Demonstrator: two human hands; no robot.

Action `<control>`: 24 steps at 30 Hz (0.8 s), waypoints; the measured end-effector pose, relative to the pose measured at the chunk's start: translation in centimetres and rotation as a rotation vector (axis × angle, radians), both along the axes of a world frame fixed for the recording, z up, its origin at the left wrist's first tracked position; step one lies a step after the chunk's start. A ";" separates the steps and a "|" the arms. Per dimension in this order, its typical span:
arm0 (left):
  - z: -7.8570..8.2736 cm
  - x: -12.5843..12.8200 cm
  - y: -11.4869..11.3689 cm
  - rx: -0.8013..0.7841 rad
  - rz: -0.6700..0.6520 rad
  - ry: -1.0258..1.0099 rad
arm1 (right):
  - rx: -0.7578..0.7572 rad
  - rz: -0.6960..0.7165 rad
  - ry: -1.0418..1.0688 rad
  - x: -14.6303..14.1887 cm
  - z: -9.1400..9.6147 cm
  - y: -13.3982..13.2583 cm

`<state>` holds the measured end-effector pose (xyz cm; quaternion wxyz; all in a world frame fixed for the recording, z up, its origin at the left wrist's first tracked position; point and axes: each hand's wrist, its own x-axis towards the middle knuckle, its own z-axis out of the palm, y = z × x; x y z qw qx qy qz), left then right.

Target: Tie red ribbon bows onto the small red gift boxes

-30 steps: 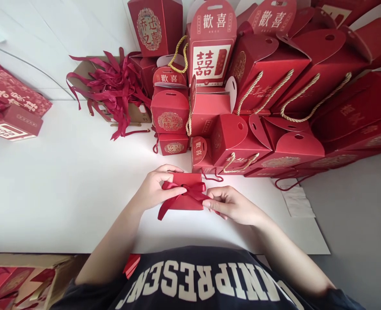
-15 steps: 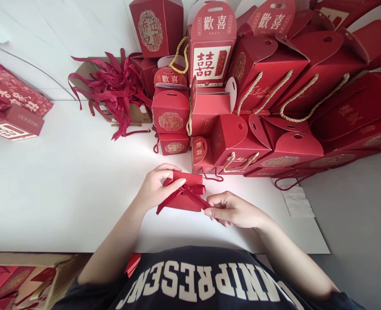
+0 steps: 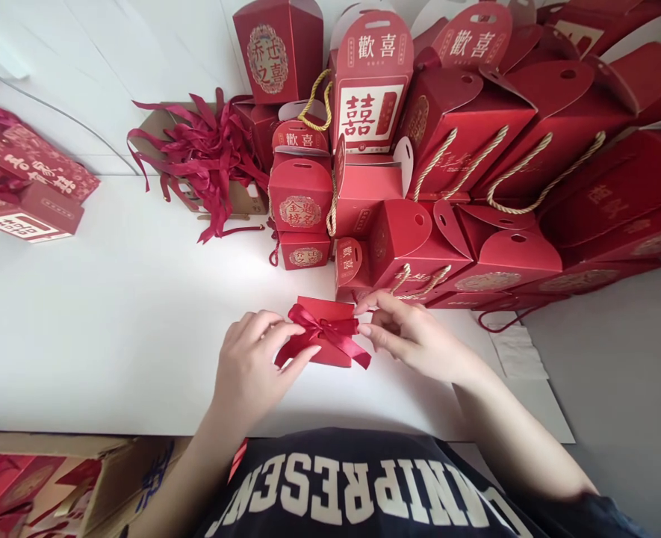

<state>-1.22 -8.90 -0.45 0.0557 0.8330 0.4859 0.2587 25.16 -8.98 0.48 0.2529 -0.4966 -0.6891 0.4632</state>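
Observation:
A small red gift box (image 3: 338, 357) lies on the white table in front of me, with a dark red satin ribbon bow (image 3: 330, 329) tied on its top. One ribbon tail hangs over the near right edge of the box. My left hand (image 3: 260, 362) is at the left side of the bow, index finger and thumb apart by the left loop. On the other side, my right hand (image 3: 423, 340) has its thumb and index finger spread around the end of the right loop. Whether the fingertips touch the ribbon is hard to tell.
Stacked red gift boxes (image 3: 420, 232) with cord handles fill the back right. A cardboard box heaped with red ribbons (image 3: 212, 157) stands behind. More red boxes (image 3: 33, 209) sit at the far left. An open carton (image 3: 106, 478) is below the table's front edge.
My right hand has let go of the ribbon tail and moved up to the right loop. My left hand has shifted back from the box top, its thumb now lower. The tail lies loose.

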 end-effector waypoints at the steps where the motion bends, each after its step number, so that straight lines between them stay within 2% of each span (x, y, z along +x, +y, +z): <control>1: -0.3 0.1 -0.2 0.022 0.006 0.020 | 0.000 0.034 0.008 -0.4 -0.2 0.3; 4: -0.8 0.4 -0.4 0.068 0.014 0.021 | -0.038 0.101 0.056 -1.1 -0.8 1.2; 6: -0.7 0.5 -0.4 0.035 0.001 -0.036 | -0.099 0.126 0.117 -1.3 -1.1 1.8; 9: -0.3 0.8 -0.5 -0.095 -0.003 -0.163 | -0.174 0.191 0.163 -1.3 -1.2 2.6; 12: -0.1 1.0 -0.9 -0.246 0.030 -0.252 | -0.181 0.214 0.172 -1.4 -1.4 3.2; 18: -0.1 0.7 -0.8 -0.416 0.061 -0.229 | -0.171 0.195 0.191 -1.6 -2.2 3.4; 21: 0.0 0.5 -0.4 -0.575 0.067 -0.274 | -0.182 0.191 0.168 -1.7 -2.4 3.3; 24: 0.4 0.2 0.0 -0.741 0.109 -0.278 | -0.092 0.172 0.104 -1.9 -2.5 3.2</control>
